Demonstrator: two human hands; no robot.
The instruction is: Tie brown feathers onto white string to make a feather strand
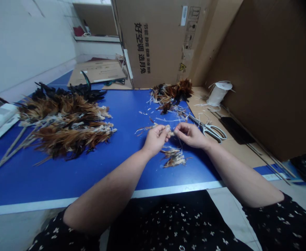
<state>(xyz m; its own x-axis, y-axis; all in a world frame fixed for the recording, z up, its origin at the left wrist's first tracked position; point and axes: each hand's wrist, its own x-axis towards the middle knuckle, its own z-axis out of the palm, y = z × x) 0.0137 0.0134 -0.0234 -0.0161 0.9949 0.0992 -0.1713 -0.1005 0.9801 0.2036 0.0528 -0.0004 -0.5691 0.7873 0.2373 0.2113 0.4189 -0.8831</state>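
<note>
My left hand (156, 137) is closed in a pinch on a small bunch of feathers (142, 129), whose thin brown tips stick out to the left. The pale stem end of the bunch shows between my two hands. Close beside it, the thumb and finger of my right hand (190, 135) are pressed together on a thin pale string, largely hidden by the fingers. Just below my hands lies a small tuft of brown and cream feathers (175, 157). Scissors (212, 131) with grey-white handles lie beyond my right wrist, their blades pointing away to the left.
Feather dusters (71, 136) with sticks lie on the blue table (126, 167) at left. A loose feather pile (172, 92) is at the back. A spool of white string (218, 94) stands on cardboard at right, near thin rods (262, 153). Large cardboard boxes (163, 45) wall the back and right.
</note>
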